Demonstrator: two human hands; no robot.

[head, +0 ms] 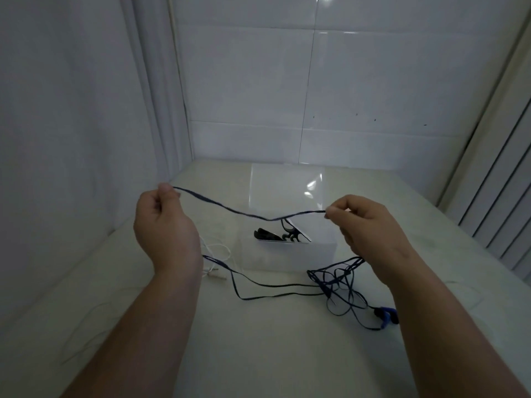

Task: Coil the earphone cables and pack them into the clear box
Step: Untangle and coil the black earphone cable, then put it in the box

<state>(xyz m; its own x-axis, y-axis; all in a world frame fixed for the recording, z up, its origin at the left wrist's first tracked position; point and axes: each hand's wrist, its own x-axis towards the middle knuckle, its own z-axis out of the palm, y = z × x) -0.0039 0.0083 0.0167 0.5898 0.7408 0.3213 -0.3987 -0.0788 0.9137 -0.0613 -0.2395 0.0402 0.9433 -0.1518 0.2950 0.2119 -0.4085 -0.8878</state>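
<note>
Item: thin dark-blue flat earphone cable (pixel 247 215), which I held stretched above the open clear plastic box (pixel 287 251), left hand (pixel 165 228) and right hand (pixel 365 222) each pinching it. Risk: tangled remainder (pixel 339 282) on the bench (pixel 258 354) could knot if pulled.

A dark blue cable (pixel 247 211) stretches across the centre of the frame, barring the way to the clear box (pixel 287 225) behind it. A tangle of blue cable (pixel 339 285) clutters the lower right, and a white cable (pixel 218 251) lies left of centre. The pale table (pixel 258 354) at lower centre lies bare.
</note>
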